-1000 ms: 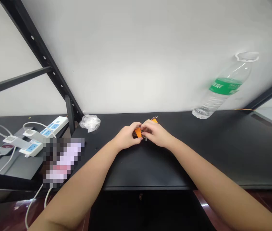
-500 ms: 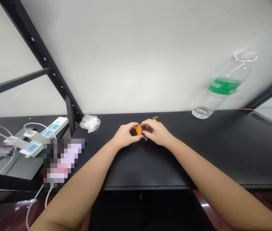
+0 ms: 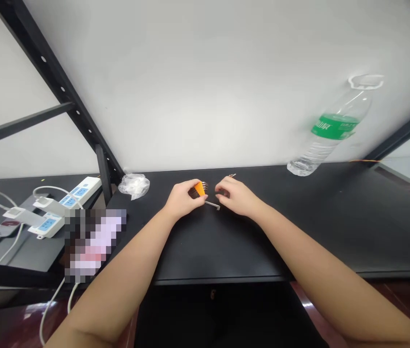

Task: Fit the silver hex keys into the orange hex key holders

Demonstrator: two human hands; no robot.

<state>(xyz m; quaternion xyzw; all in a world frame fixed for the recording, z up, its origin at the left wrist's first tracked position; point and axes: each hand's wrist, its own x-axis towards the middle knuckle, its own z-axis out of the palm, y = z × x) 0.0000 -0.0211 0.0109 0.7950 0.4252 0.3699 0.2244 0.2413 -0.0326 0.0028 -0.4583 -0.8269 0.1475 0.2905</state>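
Note:
My left hand point(image 3: 185, 200) pinches an orange hex key holder point(image 3: 199, 189) between thumb and fingers. Several dark metal keys point(image 3: 205, 185) show at the holder, partly hidden by the fingers. Just below it, L-shaped hex keys point(image 3: 212, 205) lie on the black table point(image 3: 223, 246), their bent ends pointing right. To the right, my right hand point(image 3: 236, 195) is curled, with a gap between thumb and fingertips and nothing visible in it. Behind its knuckles, thin metal rod ends point(image 3: 232, 175) stick out; the hand hides the rest.
A clear plastic bottle point(image 3: 326, 137) with a green label stands by the wall at right. A crumpled plastic bag point(image 3: 134, 185) lies at the table's back left. Further left are a power strip point(image 3: 65, 205) with cables and a black metal frame point(image 3: 60, 82).
My hands have moved apart, the right hand letting go of the keys at the orange holder. The L-shaped keys on the table show more. The view has shifted slightly.

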